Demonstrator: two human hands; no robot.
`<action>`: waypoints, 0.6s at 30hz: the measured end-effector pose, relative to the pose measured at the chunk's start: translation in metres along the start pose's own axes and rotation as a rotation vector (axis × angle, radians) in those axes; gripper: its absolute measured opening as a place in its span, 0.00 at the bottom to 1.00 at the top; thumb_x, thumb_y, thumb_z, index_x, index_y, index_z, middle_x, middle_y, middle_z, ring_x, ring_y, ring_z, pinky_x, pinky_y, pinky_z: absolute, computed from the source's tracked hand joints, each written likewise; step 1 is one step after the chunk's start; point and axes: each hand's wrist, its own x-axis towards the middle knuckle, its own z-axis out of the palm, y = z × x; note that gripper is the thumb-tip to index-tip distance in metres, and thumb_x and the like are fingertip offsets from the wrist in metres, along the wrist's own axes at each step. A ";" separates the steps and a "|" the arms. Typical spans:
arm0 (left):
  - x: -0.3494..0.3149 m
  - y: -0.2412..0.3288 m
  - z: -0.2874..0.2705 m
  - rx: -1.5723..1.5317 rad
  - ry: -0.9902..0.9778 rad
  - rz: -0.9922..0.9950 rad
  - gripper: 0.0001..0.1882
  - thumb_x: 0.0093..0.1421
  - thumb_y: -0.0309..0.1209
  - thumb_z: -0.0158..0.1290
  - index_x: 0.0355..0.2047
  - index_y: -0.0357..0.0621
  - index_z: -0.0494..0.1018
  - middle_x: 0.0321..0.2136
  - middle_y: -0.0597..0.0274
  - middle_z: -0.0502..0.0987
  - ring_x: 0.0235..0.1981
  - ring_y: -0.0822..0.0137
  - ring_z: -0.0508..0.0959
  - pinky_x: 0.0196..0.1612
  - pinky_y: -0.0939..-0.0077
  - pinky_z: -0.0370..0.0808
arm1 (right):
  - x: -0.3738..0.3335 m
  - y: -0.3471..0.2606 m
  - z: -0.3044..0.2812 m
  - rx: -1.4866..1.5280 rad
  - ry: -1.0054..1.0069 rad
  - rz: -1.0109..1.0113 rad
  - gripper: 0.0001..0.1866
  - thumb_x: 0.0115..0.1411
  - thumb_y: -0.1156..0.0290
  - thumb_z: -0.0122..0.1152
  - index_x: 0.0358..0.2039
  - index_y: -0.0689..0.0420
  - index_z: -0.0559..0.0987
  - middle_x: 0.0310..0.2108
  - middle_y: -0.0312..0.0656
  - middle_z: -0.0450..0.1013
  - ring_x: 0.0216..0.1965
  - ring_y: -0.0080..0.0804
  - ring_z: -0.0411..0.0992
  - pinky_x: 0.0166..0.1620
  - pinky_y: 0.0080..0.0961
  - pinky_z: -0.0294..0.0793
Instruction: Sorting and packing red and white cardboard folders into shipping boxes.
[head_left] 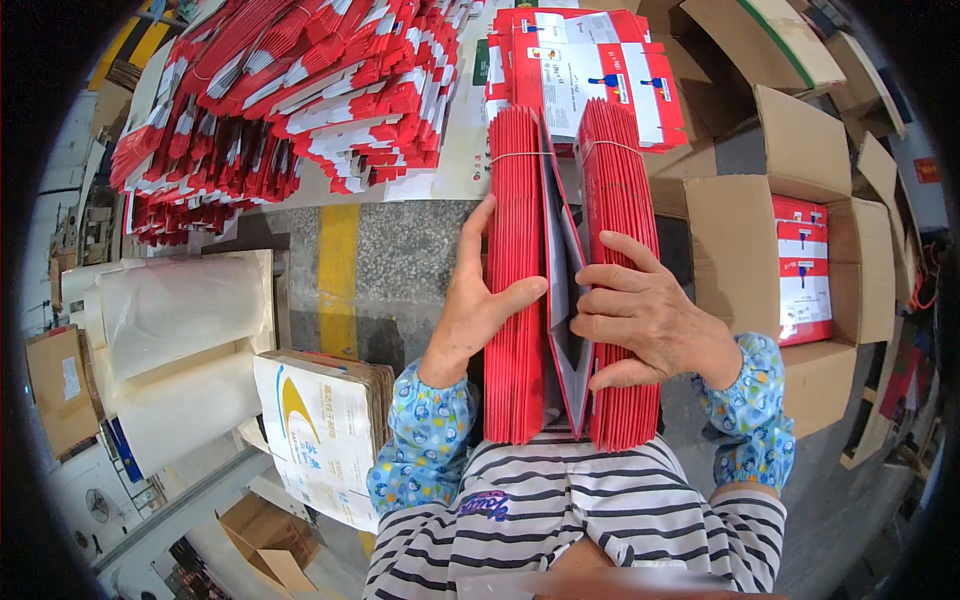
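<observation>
Under two hands (464, 302) (645, 312), two banded red bundles (516, 245) (619, 190)

Left hand (478, 292), right hand (640, 315): both bare. Sleeve covers (425, 440) light blue, patterned with small cartoon figures plus yellow and white spots, gathered at wrists. Shirt (535, 482) white with dark stripes across, stripes carried onto sleeves. Small purple-blue and pink print (485, 505) on left of chest. Vertical line down shirt's middle, seam or fold, hard to tell.
</observation>
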 end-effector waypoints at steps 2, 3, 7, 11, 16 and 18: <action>0.000 0.003 0.002 -0.228 -0.035 -0.080 0.50 0.49 0.27 0.65 0.68 0.42 0.46 0.62 0.50 0.57 0.62 0.58 0.61 0.63 0.64 0.61 | 0.003 -0.001 0.000 0.005 -0.012 0.009 0.26 0.54 0.41 0.59 0.32 0.54 0.78 0.27 0.38 0.68 0.42 0.40 0.70 0.62 0.53 0.56; 0.000 0.005 0.003 -0.262 -0.044 -0.101 0.52 0.50 0.28 0.65 0.68 0.43 0.44 0.62 0.50 0.57 0.62 0.60 0.62 0.63 0.65 0.62 | 0.004 -0.002 0.000 0.009 -0.020 0.015 0.27 0.54 0.40 0.58 0.36 0.53 0.80 0.27 0.38 0.67 0.40 0.39 0.69 0.62 0.53 0.56; 0.001 0.003 0.006 -0.274 -0.069 -0.113 0.53 0.50 0.29 0.66 0.69 0.43 0.42 0.63 0.50 0.56 0.62 0.61 0.62 0.63 0.65 0.61 | 0.007 -0.003 0.002 -0.001 -0.080 0.026 0.33 0.55 0.35 0.51 0.45 0.50 0.81 0.27 0.38 0.67 0.38 0.38 0.68 0.63 0.52 0.53; 0.002 0.001 0.009 -0.234 -0.081 -0.062 0.53 0.50 0.29 0.66 0.69 0.43 0.42 0.64 0.50 0.55 0.62 0.61 0.61 0.64 0.65 0.61 | 0.008 -0.003 0.003 0.001 -0.081 0.025 0.32 0.55 0.35 0.52 0.44 0.49 0.82 0.27 0.38 0.66 0.37 0.37 0.68 0.63 0.52 0.53; 0.001 0.003 0.010 -0.211 -0.084 -0.060 0.52 0.52 0.30 0.65 0.69 0.42 0.42 0.65 0.50 0.54 0.64 0.61 0.58 0.65 0.66 0.58 | 0.004 -0.002 0.004 0.027 -0.062 0.040 0.31 0.55 0.36 0.52 0.43 0.50 0.83 0.27 0.38 0.67 0.38 0.37 0.69 0.63 0.52 0.52; 0.002 0.001 0.010 -0.217 -0.085 -0.058 0.52 0.52 0.31 0.65 0.69 0.42 0.42 0.65 0.51 0.54 0.64 0.61 0.58 0.65 0.66 0.58 | 0.004 -0.002 0.003 0.019 -0.067 0.043 0.31 0.55 0.36 0.52 0.43 0.50 0.83 0.27 0.38 0.67 0.38 0.38 0.69 0.63 0.52 0.52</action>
